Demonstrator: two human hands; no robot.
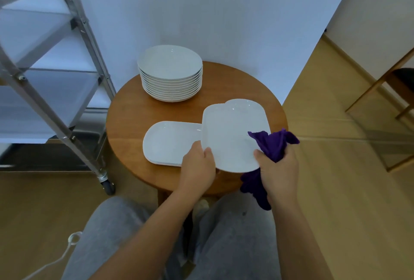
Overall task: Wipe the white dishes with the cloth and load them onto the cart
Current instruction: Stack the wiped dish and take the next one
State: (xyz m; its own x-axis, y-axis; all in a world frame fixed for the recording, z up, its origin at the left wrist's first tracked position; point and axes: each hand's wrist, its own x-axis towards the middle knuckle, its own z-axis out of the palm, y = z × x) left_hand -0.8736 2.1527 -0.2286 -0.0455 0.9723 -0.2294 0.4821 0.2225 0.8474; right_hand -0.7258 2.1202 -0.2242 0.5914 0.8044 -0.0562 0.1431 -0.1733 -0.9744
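Platter in hand: we see a white oblong platter (pixel 234 136) lifted above the near right part of the round wooden table (pixel 132 113), tilted toward us.
Left hand: our left hand (pixel 198 165) pinches the platter's near left rim, thumb on top, fingers curled underneath.
Right hand: our right hand (pixel 279 167) is closed round a bunched purple cloth (pixel 274 145) and steadies the platter's near right edge; the cloth lies partly on the rim and hangs below the hand.
Other dishes: more oblong platters (pixel 170 143) lie stacked flat at the near left of the table; another dish (pixel 244 102) peeks out behind the lifted one; a stack of round plates (pixel 171 73) stands at the far edge.
Cart: the metal cart (pixel 83 39) stands left of the table, well apart from the lifted platter; the shelves we can see hold no dishes.
Handling: we judge the platter stiff, glazed and slippery, fairly heavy for its width, and likely to chip or shatter if dropped or knocked against the stacks.
Where to hold: we would grip the rim on a long side, thumb on top and fingers beneath, leaving the face free for the cloth.
Cloth: soft and limp; we judge it should be wadded in the palm so it does not drag.
Progress: early, we judge; most dishes wait on the table.
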